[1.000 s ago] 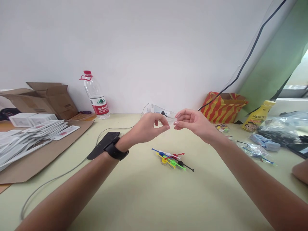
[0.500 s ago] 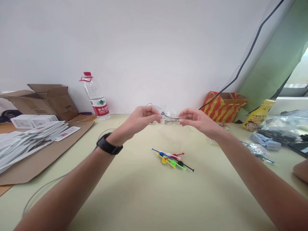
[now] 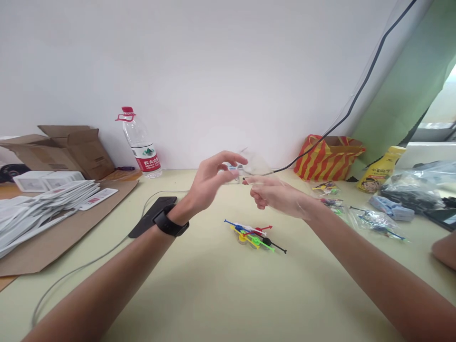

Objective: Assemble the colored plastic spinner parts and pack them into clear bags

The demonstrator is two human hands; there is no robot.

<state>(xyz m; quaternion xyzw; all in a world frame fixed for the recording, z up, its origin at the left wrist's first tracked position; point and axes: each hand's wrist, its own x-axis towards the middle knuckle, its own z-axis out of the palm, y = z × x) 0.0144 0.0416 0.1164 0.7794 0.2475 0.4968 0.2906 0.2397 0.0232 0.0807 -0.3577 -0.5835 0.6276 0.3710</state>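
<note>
My left hand is raised over the far part of the table, thumb and fingers apart with a gap between them. Facing it, my right hand has its fingers curled and the index finger pointing left. A thin clear plastic bag lies against my right hand and wrist; its film is hard to trace. Below the hands, a small pile of colourful plastic arrow spinners in blue, white, red, yellow, green and black rests on the table.
At left are a water bottle, a black phone with a cable, white cards and a cardboard box. At right are bagged spinners, a striped bag and a yellow bottle.
My right hand has moved left and slightly down, and turned, its fingers curling with the plastic film now around it. My left hand has opened its pinch. The spinner pile has not moved.
</note>
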